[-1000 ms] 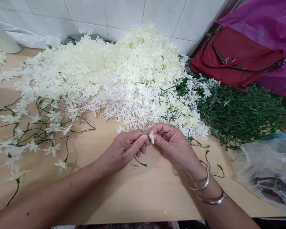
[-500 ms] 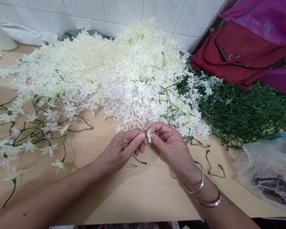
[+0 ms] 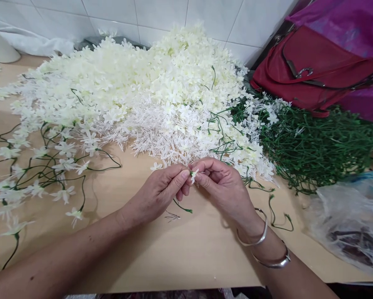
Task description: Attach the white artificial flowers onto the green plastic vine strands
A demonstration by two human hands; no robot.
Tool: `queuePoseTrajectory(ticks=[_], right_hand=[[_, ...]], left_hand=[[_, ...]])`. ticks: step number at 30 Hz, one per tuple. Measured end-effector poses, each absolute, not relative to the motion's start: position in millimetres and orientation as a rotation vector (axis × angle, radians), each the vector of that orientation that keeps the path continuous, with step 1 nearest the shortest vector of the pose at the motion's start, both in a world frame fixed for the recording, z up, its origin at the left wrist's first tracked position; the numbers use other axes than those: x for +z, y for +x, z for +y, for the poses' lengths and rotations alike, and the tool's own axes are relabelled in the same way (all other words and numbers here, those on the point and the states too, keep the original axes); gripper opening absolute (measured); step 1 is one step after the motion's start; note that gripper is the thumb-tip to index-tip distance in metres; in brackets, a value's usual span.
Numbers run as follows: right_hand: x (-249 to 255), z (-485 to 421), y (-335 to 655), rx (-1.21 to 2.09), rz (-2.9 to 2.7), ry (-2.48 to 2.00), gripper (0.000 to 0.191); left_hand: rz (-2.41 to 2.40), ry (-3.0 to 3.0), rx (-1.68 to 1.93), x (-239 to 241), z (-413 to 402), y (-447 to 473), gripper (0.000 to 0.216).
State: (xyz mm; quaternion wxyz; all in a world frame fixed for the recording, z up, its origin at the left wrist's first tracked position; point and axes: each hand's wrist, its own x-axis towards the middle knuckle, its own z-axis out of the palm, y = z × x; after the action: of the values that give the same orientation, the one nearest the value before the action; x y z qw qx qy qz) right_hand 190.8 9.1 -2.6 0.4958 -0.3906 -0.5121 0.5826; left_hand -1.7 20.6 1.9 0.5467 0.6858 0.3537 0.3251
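Between my two hands is a small white artificial flower (image 3: pixel 194 177) on a green stem. My left hand (image 3: pixel 166 189) is closed, pinching the stem just behind the petals. The stem's free green end (image 3: pixel 184 207) pokes out below those fingers. My right hand (image 3: pixel 222 187), with two silver bangles on its wrist, pinches at the front of the flower; its fingertips partly hide what they grip there. A few loose white stamens (image 3: pixel 173 216) lie on the table below the hands.
A big heap of white flower heads (image 3: pixel 127 79) spreads against the tiled wall, with white stamens (image 3: pixel 152 124) along its front. Stemmed flowers (image 3: pixel 65 165) lie at left. Green stems (image 3: pixel 317 145), a red handbag (image 3: pixel 311 70) and a clear plastic bag (image 3: pixel 354 224) are at right.
The right fingertips have drawn slightly away from the petals, and the flower has tilted a little between the hands. The left hand still grips the stem.
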Motion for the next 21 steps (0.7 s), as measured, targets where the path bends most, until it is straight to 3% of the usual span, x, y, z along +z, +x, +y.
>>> queuePoseTrajectory(ticks=[8, 21], right_hand=[[-11.8, 12.7, 196.7, 1.573, -1.216, -0.867, 0.018], [-13.2, 11.2, 193.6, 1.444, -1.202, -0.892, 0.013]], left_hand=[[0.775, 1.645, 0.737, 2.4, 22.3, -3.5, 0.035], [0.790, 1.692, 0.816, 0.8, 18.5, 0.9, 0.037]])
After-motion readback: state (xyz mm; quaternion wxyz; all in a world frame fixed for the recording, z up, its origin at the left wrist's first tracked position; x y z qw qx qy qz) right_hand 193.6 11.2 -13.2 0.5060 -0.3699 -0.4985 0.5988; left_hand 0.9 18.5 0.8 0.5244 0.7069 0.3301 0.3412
